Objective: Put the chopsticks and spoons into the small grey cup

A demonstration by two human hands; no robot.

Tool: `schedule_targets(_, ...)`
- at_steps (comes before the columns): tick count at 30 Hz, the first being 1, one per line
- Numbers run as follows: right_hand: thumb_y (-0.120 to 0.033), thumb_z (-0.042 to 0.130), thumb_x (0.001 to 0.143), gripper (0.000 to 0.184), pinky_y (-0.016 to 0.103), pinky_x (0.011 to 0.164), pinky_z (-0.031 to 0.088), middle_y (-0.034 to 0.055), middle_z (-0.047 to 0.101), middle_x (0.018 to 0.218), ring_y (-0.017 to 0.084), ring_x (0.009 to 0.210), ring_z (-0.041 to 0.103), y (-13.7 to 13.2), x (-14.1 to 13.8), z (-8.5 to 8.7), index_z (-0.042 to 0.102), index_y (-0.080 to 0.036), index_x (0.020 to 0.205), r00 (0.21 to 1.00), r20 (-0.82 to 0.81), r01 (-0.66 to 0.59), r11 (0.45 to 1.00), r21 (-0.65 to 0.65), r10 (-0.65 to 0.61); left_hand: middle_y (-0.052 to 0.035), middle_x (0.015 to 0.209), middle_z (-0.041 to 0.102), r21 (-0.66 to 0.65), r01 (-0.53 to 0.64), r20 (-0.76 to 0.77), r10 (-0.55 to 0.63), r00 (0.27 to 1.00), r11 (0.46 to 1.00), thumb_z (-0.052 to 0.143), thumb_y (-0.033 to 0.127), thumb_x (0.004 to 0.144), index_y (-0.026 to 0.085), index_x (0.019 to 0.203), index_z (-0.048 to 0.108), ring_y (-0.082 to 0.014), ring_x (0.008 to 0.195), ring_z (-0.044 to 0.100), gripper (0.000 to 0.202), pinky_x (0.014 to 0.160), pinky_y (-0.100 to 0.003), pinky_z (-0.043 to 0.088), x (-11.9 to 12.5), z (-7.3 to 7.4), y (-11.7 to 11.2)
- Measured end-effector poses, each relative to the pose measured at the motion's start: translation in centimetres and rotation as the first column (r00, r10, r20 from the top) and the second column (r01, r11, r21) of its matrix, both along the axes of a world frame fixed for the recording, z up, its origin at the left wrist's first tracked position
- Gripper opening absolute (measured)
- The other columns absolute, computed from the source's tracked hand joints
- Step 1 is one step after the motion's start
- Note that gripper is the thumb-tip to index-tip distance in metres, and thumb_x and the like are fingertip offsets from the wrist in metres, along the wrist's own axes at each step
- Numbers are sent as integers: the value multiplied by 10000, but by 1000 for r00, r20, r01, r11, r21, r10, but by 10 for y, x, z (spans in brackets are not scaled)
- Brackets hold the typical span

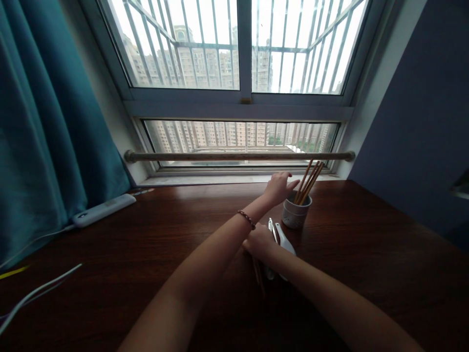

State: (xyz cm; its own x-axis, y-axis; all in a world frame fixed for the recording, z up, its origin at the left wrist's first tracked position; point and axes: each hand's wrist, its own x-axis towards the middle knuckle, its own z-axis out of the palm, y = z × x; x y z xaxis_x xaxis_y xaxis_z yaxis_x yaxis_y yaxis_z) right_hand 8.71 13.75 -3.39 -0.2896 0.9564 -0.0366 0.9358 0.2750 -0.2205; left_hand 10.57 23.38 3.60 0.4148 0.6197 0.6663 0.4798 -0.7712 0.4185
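Note:
My left hand (279,188), with a beaded bracelet (246,219) at the wrist, reaches to the rim of a light grey cup (293,215). Its fingers are apart and hold nothing I can see. Several wooden chopsticks (309,183) lean upright in the cup, just right of this hand. Lower down, my right hand (261,241) is closed, its fingers curled over more chopsticks (258,275) that stick out below it near the tabletop. A white spoon (284,239) and a shiny metal utensil (271,226) lie beside it, partly covered by my right wrist.
All this rests on a dark wooden tabletop (146,254). On the left are a white power strip (104,210), loose cables (40,287) and a teal curtain (47,117). A horizontal rail (220,157) crosses the window behind; a wall (414,146) stands right.

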Motion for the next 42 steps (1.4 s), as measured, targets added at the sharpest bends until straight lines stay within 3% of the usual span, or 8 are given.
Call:
schedule_targets(8, -327, 557, 678, 287, 290, 600, 432, 141, 646, 828, 274, 772, 618, 4, 26, 55, 675, -96, 801, 990, -95, 113, 990, 80, -105, -112, 1206, 477, 154, -196, 438, 111, 892, 969, 405, 381, 888, 173, 1173, 379, -187, 1159, 435, 353, 1000, -382, 357, -88, 3, -39)
schedule_targets(14, -341, 533, 728, 260, 221, 537, 404, 58, 595, 566, 148, 580, 587, 1, 74, 112, 636, -122, 634, 904, -382, 258, 958, 128, -192, -113, 1249, 425, 51, -191, 421, 152, 894, 980, 462, 339, 856, 199, 1197, 349, -209, 1187, 403, 385, 991, -419, 366, -130, -61, -48)
schedule_targets(19, -303, 604, 694, 194, 198, 496, 433, 31, 619, 645, 131, 535, 590, -2, 121, 140, 617, -123, 763, 681, -676, 600, 743, 296, -281, -128, 1161, 492, -171, -129, 279, 173, 945, 977, 474, 348, 848, 169, 1138, 402, -222, 1095, 492, 348, 904, -412, 439, -135, -120, -45)
schedule_targets(22, -357, 603, 701, 254, 214, 486, 453, 37, 620, 669, 153, 557, 604, 8, 150, 139, 605, -130, 816, 643, -748, 677, 577, 456, -163, -121, 1123, 511, -265, -124, 236, 189, 953, 956, 451, 349, 860, 152, 1112, 425, -210, 1067, 505, 321, 900, -396, 439, -134, -125, -44)
schedule_targets(25, -368, 607, 712, 255, 235, 519, 477, 35, 617, 665, 153, 552, 603, 18, 171, 133, 603, -136, 818, 666, -723, 697, 500, 514, -185, -96, 1052, 552, -314, -98, 174, 159, 972, 944, 444, 327, 859, 154, 1003, 505, -205, 1022, 519, 233, 910, -391, 424, -134, -118, -47)
schedule_targets(28, -287, 643, 680, 192, 218, 509, 481, 43, 618, 674, 149, 552, 606, 23, 177, 130, 606, -125, 776, 639, -712, 726, 535, 432, -291, -72, 982, 586, -334, -58, 100, 96, 990, 941, 461, 301, 845, 162, 863, 561, -202, 972, 524, 172, 908, -382, 410, -133, -110, -51)
schedule_targets(34, -162, 643, 685, 136, 228, 494, 522, 76, 625, 694, 169, 558, 621, 37, 183, 116, 558, -99, 769, 482, -790, 652, 758, 34, -379, -68, 918, 593, -338, -22, 25, 32, 999, 941, 452, 306, 853, 158, 833, 578, -198, 933, 515, 195, 876, -353, 398, -131, -106, -56)
schedule_targets(42, -65, 598, 718, 74, 245, 559, 545, 113, 636, 733, 176, 624, 632, 49, 193, 99, 571, -66, 787, 499, -736, 475, 855, -210, -458, -63, 882, 594, -353, -46, 7, 52, 999, 934, 420, 324, 869, 156, 842, 582, -190, 881, 533, 235, 825, -334, 408, -133, -107, -54)
